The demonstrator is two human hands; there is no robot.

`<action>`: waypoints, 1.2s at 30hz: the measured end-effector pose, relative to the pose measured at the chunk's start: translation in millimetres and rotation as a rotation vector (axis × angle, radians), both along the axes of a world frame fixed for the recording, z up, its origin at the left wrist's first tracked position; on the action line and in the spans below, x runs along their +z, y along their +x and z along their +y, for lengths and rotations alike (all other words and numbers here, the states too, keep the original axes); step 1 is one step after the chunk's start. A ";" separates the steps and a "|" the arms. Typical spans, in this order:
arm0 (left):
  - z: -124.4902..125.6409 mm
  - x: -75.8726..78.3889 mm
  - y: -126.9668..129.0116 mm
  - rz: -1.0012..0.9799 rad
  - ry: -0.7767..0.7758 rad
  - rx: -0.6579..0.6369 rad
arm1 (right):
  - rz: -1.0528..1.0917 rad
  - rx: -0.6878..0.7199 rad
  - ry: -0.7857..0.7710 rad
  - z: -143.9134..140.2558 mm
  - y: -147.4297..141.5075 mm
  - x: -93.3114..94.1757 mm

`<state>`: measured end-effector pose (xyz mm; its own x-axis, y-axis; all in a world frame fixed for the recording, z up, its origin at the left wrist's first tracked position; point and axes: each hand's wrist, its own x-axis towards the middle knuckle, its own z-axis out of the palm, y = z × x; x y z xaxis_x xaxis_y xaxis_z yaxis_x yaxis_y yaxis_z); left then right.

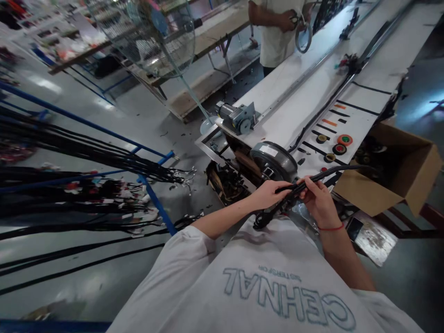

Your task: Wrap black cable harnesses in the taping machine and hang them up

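A black cable bundle runs through both my hands, close in front of my shirt. My left hand is closed on it, thumb and fingers pinching. Just to the right, my right hand grips the same bundle between thumb and fingers. One end of the bundle reaches toward the cardboard box; a thicker dark part hangs by my shirt. Beyond my hands, a large dark reel with a white label sits at the table's end. My fingers hide part of the bundle.
Tape rolls and short strips lie on the long white table. A motor unit is at its left corner. An open cardboard box stands right. Cables hang on a blue rack at left. Another person's hands hold a ring-shaped roll.
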<state>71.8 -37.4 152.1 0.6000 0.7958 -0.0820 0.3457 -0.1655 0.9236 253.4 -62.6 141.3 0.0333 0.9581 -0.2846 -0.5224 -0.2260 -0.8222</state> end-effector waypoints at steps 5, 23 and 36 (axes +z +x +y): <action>-1.0 -3.9 2.3 -0.028 -0.099 0.045 | -0.015 0.002 -0.007 1.3 1.5 -5.1; -5.0 -18.9 1.6 -0.023 -0.118 0.172 | -0.108 0.168 0.067 -14.1 -1.4 -20.7; -32.9 -32.2 -10.1 -0.076 -0.328 0.217 | -0.463 0.325 0.059 -27.9 -0.5 -20.6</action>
<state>61.8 -70.3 119.8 0.4347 0.8440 -0.3142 0.2686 0.2115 0.9397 253.0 -90.5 120.7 -0.1574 0.9538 -0.2561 -0.0160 -0.2618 -0.9650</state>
